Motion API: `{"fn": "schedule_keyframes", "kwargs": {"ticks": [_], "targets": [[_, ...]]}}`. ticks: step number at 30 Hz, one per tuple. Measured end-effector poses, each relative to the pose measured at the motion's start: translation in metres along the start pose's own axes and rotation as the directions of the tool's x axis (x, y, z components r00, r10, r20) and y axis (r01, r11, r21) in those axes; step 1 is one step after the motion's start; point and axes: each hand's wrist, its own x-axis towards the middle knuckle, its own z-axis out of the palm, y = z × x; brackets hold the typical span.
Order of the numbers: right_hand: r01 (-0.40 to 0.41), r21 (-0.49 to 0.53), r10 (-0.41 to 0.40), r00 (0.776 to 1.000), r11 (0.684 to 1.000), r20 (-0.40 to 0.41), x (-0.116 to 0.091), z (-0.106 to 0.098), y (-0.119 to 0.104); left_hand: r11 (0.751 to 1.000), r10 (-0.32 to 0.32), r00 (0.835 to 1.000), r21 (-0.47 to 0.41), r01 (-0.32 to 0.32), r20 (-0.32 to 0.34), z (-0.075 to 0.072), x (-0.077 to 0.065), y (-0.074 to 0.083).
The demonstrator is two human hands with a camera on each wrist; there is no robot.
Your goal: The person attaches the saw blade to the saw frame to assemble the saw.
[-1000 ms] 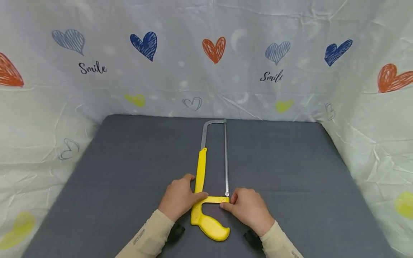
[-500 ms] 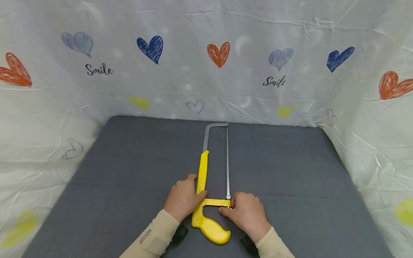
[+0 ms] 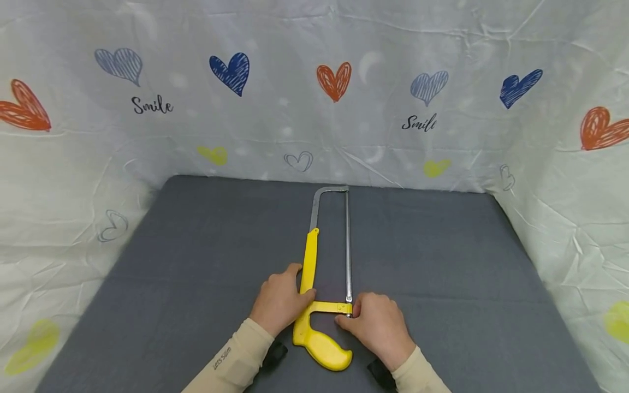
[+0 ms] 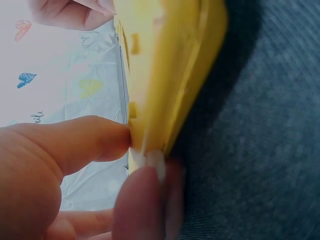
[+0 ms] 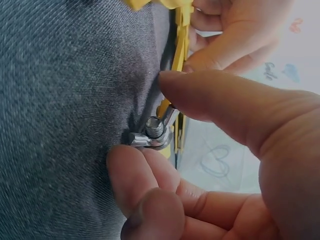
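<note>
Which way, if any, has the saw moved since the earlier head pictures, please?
No, not visibly: the saw lies with its far end near the back edge of the table, as before; the whole head view has shifted slightly.

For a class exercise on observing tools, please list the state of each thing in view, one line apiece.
Hacksaw: assembled, held.
Blade: straight, spanning the frame.
Wing nut: on its threaded stud, tightness unclear.
Handle: ungripped.
Left hand: gripping the frame.
Right hand: thumb and fingers at the wing nut.
Grey cloth: spread flat, faintly creased.
Heart-print sheet: hanging, wrinkled.
</note>
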Motion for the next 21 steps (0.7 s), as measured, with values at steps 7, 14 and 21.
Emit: {"fn": "schedule_keyframes", "kwargs": {"ticks": [7,14,21], "targets": [[0.008,0.037,-0.009,0.999,0.999,0.033,0.004,0.000,0.003,1.000,0.006,1.000,-0.008,-0.006,0.014,0.000,-0.001,0.000],[0.010,0.096,-0.017,0.997,0.995,0.078,0.007,-0.002,0.009,1.000,-0.003,1.000,-0.026,0.004,0.025,0.000,0.000,0.000],[0.009,0.143,-0.026,0.993,0.990,0.117,0.009,-0.003,0.015,0.999,-0.019,0.999,-0.041,0.020,0.038,0.000,0.001,-0.003]]}}
